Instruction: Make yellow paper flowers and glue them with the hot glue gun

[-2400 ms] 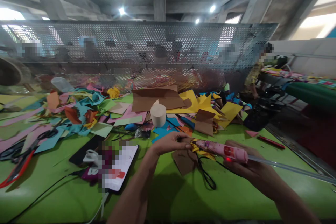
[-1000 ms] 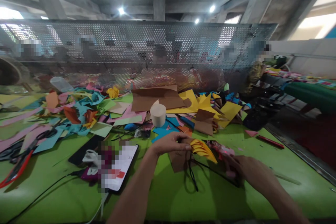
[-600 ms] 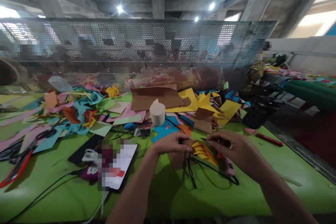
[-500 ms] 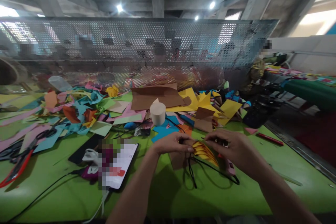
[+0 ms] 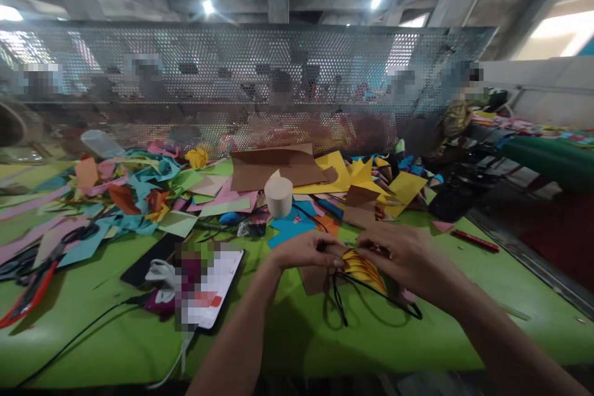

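Note:
My left hand (image 5: 312, 252) pinches the left end of a yellow layered paper piece (image 5: 362, 271), its folds fanned out like petals. Over the right side of the same piece my right hand (image 5: 400, 252) is bent, fingers curled in on its upper edge; the fingertips are partly hidden. A black cord (image 5: 341, 306) hangs in loops below the fingers and crosses in front of the yellow paper. Beneath my left hand lies a brown paper piece (image 5: 312, 281) on the green table (image 5: 297, 352). A small pink object (image 5: 408, 297) shows partly under my right hand.
Behind my hands stand a white roll (image 5: 278, 197) and heaped coloured paper scraps (image 5: 153, 179). A phone (image 5: 223, 288) with a purple plug adapter (image 5: 160, 303), scissors (image 5: 60, 253) and red-handled pliers-like tool (image 5: 30, 300) lie left. A red pen (image 5: 476, 241) is right; a perforated metal screen (image 5: 208, 86) rises behind.
My right hand has shifted slightly left and its fingers have curled further over the paper's upper edge. My left hand keeps its hold; the view has tilted a little.

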### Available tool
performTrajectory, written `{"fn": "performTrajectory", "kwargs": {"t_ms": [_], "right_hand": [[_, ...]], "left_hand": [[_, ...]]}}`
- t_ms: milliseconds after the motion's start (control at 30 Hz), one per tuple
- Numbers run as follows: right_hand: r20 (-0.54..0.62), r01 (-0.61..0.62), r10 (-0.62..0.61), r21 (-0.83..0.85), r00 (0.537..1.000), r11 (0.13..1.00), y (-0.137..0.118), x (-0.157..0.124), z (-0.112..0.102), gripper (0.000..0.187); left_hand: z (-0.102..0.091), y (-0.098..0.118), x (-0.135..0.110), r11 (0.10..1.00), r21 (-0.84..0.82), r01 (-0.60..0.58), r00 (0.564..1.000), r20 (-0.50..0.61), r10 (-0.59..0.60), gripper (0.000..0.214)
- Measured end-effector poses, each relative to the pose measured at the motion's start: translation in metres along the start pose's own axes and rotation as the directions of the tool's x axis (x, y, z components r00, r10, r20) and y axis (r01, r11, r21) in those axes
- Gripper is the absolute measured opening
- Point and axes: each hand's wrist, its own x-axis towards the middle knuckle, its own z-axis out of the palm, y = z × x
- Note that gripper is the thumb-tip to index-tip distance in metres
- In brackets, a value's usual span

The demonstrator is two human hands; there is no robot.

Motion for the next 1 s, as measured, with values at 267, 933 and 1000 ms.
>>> {"fn": "performTrajectory", "kwargs": {"t_ms": [267,933,1000], "right_hand": [[0.025,0.112,-0.109,-0.163,0.994,0.980,-0.007,0.002,-0.006,0.022],[-0.028,0.128,-0.136,-0.206,0.990,0.970,-0.012,0.002,-0.002,0.024],[-0.026,0.135,-0.143,-0.200,0.989,0.971,-0.012,0.003,-0.002,0.025]], "left_hand": [[0.000,0.001,0.000,1.000,0.017,0.006,1.000,0.008,-0.006,0.062],[0.000,-0.004,0.002,1.000,0.022,0.015,1.000,0.021,-0.015,0.056],[0.000,-0.004,0.002,1.000,0.012,0.006,1.000,0.026,-0.006,0.057]]}}
